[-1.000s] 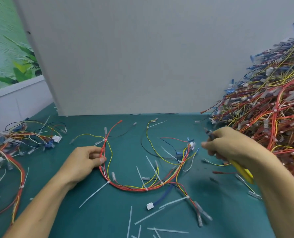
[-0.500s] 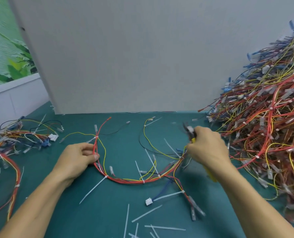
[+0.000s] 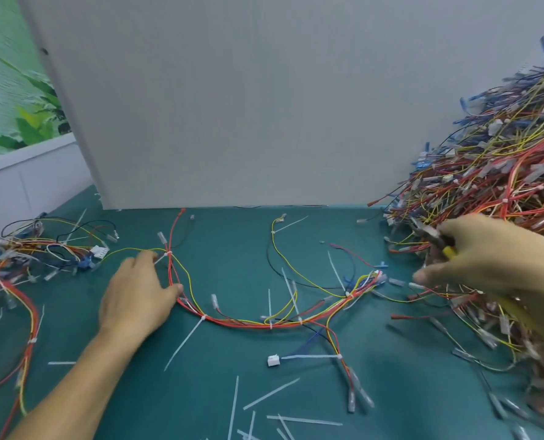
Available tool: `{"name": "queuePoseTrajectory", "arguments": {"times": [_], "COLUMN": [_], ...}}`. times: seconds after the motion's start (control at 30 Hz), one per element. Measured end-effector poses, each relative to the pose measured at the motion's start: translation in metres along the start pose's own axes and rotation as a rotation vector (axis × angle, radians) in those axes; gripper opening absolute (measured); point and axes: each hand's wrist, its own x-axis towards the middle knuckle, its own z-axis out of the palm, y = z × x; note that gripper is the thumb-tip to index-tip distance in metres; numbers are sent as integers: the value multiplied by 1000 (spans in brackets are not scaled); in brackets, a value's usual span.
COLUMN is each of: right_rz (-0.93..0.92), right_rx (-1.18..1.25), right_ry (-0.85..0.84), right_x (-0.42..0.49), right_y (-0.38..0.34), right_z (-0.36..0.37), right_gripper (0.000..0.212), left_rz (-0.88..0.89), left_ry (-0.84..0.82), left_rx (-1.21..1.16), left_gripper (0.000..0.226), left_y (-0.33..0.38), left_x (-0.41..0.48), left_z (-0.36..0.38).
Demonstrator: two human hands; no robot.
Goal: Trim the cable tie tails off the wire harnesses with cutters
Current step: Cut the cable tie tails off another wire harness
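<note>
We find the wire harness (image 3: 264,323) lying in a shallow curve across the green table (image 3: 169,408), its uncut cable tie tails (image 3: 184,343) sticking out. Our left hand (image 3: 137,296) rests beside its left end, fingers loosely spread, thumb tip touching the red wires. Our right hand (image 3: 486,262), blurred, hangs to the right of the harness, fingers curled round the yellow-handled cutters (image 3: 426,230), whose dark head points at the big heap of harnesses (image 3: 502,173). Cut tails (image 3: 271,394) litter the table near us.

Two hands, left hand (image 3: 137,300), right hand (image 3: 486,262), and one cutters (image 3: 431,233).
</note>
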Motion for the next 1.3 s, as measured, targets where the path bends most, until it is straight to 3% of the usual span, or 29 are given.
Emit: {"name": "queuePoseTrajectory", "arguments": {"times": [0.07,0.1,0.17,0.23,0.3,0.5,0.63,0.73,0.9,1.17,1.23,1.3], "right_rz": [-152,-246,-410,-511,-542,-556,-555,-584,-619,-597,-553,-542], "right_rx": [7,52,112,112,88,43,66,136,308,295,254,206], "right_ry": [183,232,204,63,-36,-48,-38,41,77,-16,-109,-199], "right_x": [-6,-7,-6,-3,2,11,12,8,4,4,4,2], "right_y": [-21,-37,-70,-97,-107,-101,-100,-103,-106,-104,-102,-100], "right_z": [2,9,37,73,101,120,119,118,109,103,104,104], "right_gripper": [32,26,20,18,11,25,26,19,31,22,23,23], "left_rz": [298,468,707,795,792,813,834,754,613,453,551,777], "left_ry": [204,213,-4,-276,-363,-257,-250,-239,-363,-473,-399,-343], "left_rx": [-34,-94,-130,-42,48,-70,56,63,0,-442,-366,-227], "left_gripper": [28,16,17,29,32,16,20,28,28,6,5,10], "left_y": [15,26,45,55,53,50,49,49,53,53,52,53], "left_x": [-11,-19,-36,-50,-54,-53,-55,-53,-52,-51,-54,-55], "left_z": [-3,-3,2,16,29,32,34,34,35,28,30,31]}}
